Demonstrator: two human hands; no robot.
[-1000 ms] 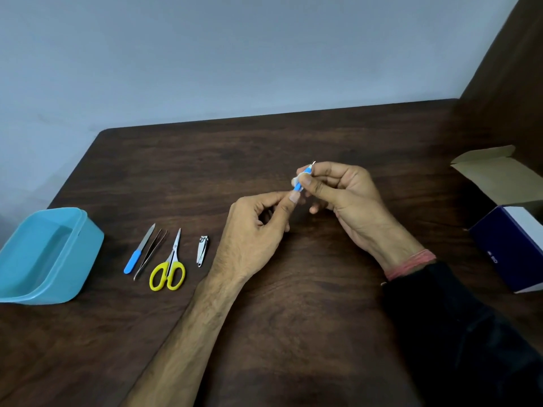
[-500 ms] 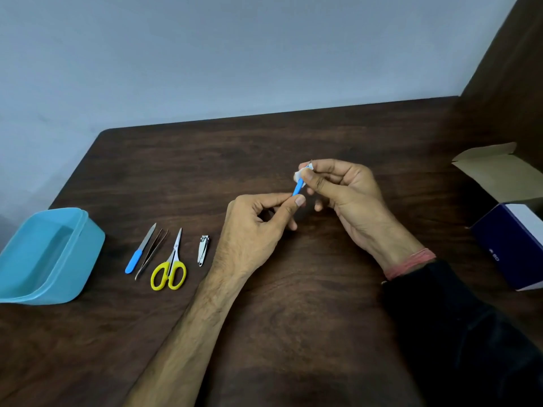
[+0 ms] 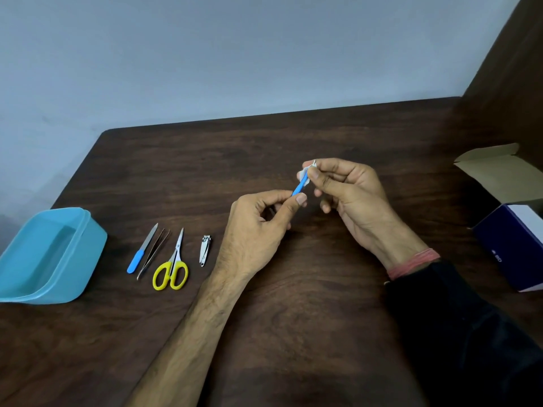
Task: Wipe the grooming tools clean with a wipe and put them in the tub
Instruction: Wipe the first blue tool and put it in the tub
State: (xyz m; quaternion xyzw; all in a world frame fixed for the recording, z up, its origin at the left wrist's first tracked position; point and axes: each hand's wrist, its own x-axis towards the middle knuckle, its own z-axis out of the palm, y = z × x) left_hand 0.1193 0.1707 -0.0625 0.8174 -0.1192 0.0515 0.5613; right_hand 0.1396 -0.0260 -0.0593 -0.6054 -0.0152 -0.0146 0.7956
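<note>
Above the middle of the table my left hand (image 3: 258,227) pinches the lower end of a small blue-handled tool (image 3: 299,188). My right hand (image 3: 349,195) pinches a small white wipe (image 3: 305,174) around the tool's upper end, whose metal tip just shows. On the table to the left lie a blue-handled nail file (image 3: 141,249), tweezers (image 3: 154,252), yellow-handled scissors (image 3: 173,264) and a nail clipper (image 3: 205,249), side by side. The blue plastic tub (image 3: 73,259) stands at the far left with nothing visible in it.
An open blue and white cardboard box (image 3: 511,239) stands at the right edge, flap up. A dark wooden panel rises at the back right. The dark wooden table (image 3: 293,318) meets a pale wall behind.
The right hand's wipe has slid up the tool, and more of the blue handle now shows between the hands. The tools on the table have not moved.
</note>
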